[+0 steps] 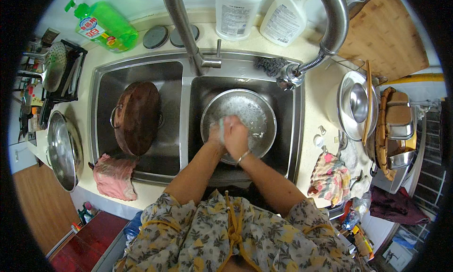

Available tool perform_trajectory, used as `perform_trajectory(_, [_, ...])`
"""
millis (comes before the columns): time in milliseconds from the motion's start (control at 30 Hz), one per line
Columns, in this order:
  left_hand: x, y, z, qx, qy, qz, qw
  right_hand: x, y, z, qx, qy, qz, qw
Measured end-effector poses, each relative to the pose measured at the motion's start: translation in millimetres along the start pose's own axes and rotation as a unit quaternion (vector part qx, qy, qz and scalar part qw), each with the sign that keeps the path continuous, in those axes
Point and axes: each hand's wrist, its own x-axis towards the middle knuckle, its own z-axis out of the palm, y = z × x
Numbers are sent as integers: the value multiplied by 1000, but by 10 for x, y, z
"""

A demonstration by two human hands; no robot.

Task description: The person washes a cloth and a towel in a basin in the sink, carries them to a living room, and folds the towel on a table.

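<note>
A round metal basin [263,141] of sudsy water stands in the right bowl of a steel double sink [184,130]. Over it my left hand [215,133] and my right hand [236,136] are pressed together, closed around a pale green-white cloth or similar soft thing [222,128]. The hands are blurred, so the held thing's kind cannot be told. The faucet's pull-down spray head [290,77] hangs at the bowl's upper right corner, beside a dark scouring pad [270,65]. In the left bowl a thick round wooden chopping board [138,118] leans on its edge.
A green soap bottle [109,28] and two white bottles [237,15] [286,17] line the back ledge. A pink cloth [115,176] drapes over the sink's front left edge. A metal pan [63,150] stands left; stacked bowls [348,106], chopsticks [368,106] and a patterned cloth [329,178] lie right.
</note>
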Motion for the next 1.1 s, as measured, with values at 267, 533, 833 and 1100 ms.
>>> perform_trajectory(267, [-81, -97, 29, -764, 81, -190, 612, 224, 796, 169, -179, 18, -34, 983])
perform_trajectory(533, [90, 19, 289, -845, -10, -213, 490, -147, 805, 389, -13, -74, 111, 991])
perform_trajectory(833, [275, -340, 422, -890, -63, -27, 451, -263, -635, -440, 146, -187, 53, 970])
perform_trajectory(1100, [88, -76, 179, -306, -17, -57, 950, 128, 238, -23, -24, -95, 107, 989])
